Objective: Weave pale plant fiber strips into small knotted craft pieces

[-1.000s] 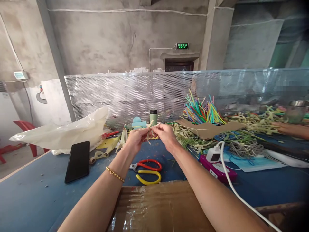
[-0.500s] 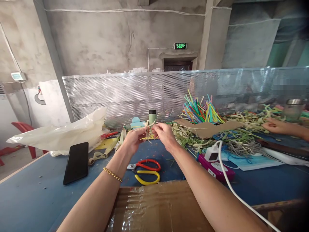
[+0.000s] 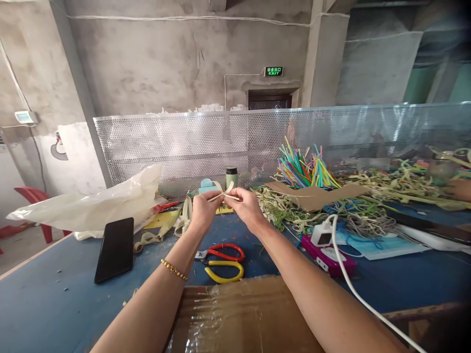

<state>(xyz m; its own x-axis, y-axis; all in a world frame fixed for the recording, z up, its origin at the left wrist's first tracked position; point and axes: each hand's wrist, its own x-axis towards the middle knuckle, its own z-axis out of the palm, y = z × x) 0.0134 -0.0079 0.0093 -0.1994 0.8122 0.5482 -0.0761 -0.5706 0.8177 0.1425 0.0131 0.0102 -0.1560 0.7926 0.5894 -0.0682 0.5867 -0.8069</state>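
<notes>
Pale, flat leaf-like strips (image 3: pixel 223 193) cross between my hands in a bow-like shape, with two ends sticking up. My left hand (image 3: pixel 205 208) pinches them from one side, fingertips pressed together. From the other side my right hand (image 3: pixel 247 206) grips them, its fingers nearly touching the left ones. Whether the strips are knotted is too small to tell. Below my hands, scissors (image 3: pixel 225 264) with one red and one yellow handle lie on the blue table (image 3: pixel 162 245). Behind the strips stands a green bottle (image 3: pixel 231 179) with a black cap.
Cardboard (image 3: pixel 246 314) lies between my forearms. A black phone (image 3: pixel 115 250) and plastic sheeting (image 3: pixel 117 198) are at left. To the right are a leafy strip pile (image 3: pixel 281 208), colourful stems (image 3: pixel 307 169), a purple power strip (image 3: pixel 333 257) with white cable, and a co-worker's hand (image 3: pixel 459 189).
My hands have drawn closer together, and the strips now stand up in a crossed, bow-like shape. At right, the co-worker's hand has moved away rightward, and long strips now show there.
</notes>
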